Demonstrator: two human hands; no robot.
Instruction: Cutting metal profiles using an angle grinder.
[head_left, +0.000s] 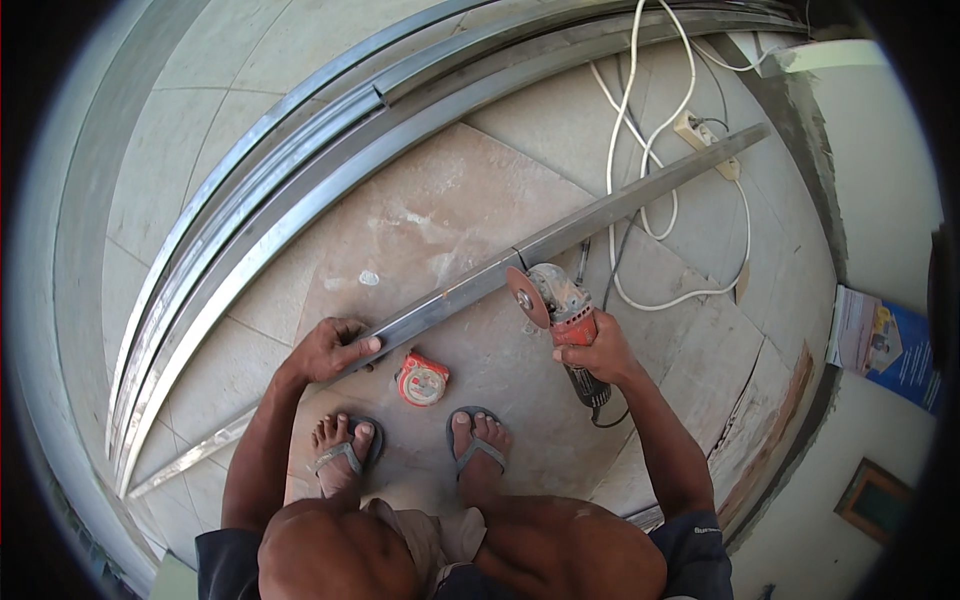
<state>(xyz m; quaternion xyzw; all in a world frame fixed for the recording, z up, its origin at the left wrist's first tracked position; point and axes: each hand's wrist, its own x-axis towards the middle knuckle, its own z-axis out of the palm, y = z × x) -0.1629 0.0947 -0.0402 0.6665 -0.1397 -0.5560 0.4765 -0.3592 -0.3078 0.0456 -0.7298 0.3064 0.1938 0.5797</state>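
Note:
My left hand grips a long square metal tube lying diagonally across the floor, thumb on its upper face. My right hand is closed round the body of a red and black angle grinder. The grinder's reddish disc sits just below the tube, beside a dark line across the metal; whether they touch I cannot tell. A red tape measure lies below the tube, between my hands and above my sandalled feet.
Several long metal profiles run along the upper left on the tiled floor. White cords loop at upper right around a power strip, near the tube's far end. A wall and a blue printed board stand at right.

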